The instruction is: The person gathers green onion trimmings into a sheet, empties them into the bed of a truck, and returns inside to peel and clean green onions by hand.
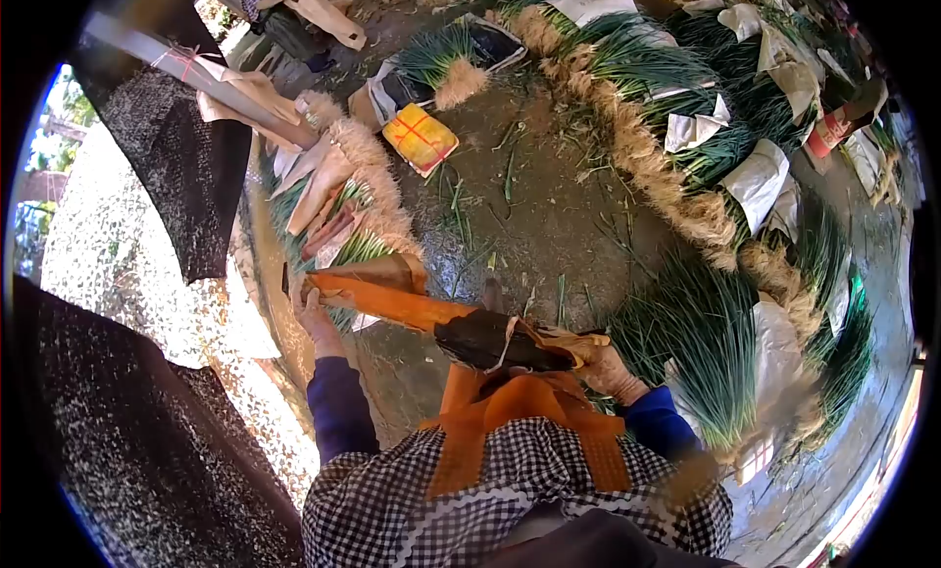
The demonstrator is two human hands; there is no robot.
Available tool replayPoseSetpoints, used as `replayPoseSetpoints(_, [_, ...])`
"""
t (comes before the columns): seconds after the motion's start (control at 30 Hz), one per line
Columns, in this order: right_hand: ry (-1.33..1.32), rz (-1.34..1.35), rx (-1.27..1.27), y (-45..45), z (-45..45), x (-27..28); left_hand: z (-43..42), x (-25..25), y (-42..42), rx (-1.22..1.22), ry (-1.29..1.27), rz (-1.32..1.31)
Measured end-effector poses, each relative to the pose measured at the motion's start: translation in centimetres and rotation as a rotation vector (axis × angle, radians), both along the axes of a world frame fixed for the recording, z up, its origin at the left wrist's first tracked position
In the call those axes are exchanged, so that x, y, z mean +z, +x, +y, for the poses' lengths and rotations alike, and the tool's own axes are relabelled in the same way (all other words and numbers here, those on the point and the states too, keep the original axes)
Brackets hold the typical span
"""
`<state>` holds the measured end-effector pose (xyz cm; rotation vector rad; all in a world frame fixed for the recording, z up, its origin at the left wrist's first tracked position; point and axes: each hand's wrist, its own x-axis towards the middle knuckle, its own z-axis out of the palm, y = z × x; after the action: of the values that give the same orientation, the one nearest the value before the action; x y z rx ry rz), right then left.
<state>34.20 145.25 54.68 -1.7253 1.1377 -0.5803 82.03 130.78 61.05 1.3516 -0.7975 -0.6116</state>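
A long orange strip (387,303) with a dark patch and a thin tie around it stretches across in front of my body; whether it is plastic or cloth I cannot tell. My left hand (314,318) is closed on its far left end, beside a pile of green onions (368,243). At the other end, my right hand (610,374) grips the crumpled yellowish part, close to a large bundle of green onions (701,338). I wear an orange apron (520,403) over a checked garment (392,504).
Green onion bundles with pale roots (637,161) form a long row on the right, partly covered by white sacks (757,181). A yellow block tied with red string (420,138) lies on the wet floor (529,215). Dark netting (147,401) hangs at left; another person's legs (291,37) show beyond.
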Motion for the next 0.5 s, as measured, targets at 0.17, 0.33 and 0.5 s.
replayPoseSetpoints(0.17, [0.101, -0.094, -0.002, 5.6, -10.1, 0.7, -18.0, -6.3, 5.0, -0.101, -0.015, 0.028])
replayPoseSetpoints(0.33, [0.126, -0.142, -0.133, 4.4, -17.8, 1.1, -36.8, -5.3, -4.0, -0.429, 0.244, -0.177])
replayPoseSetpoints(0.5, [0.502, -0.538, -0.834, -3.2, -25.3, -0.9, -54.5, -11.0, -24.0, -0.907, 0.203, -0.234])
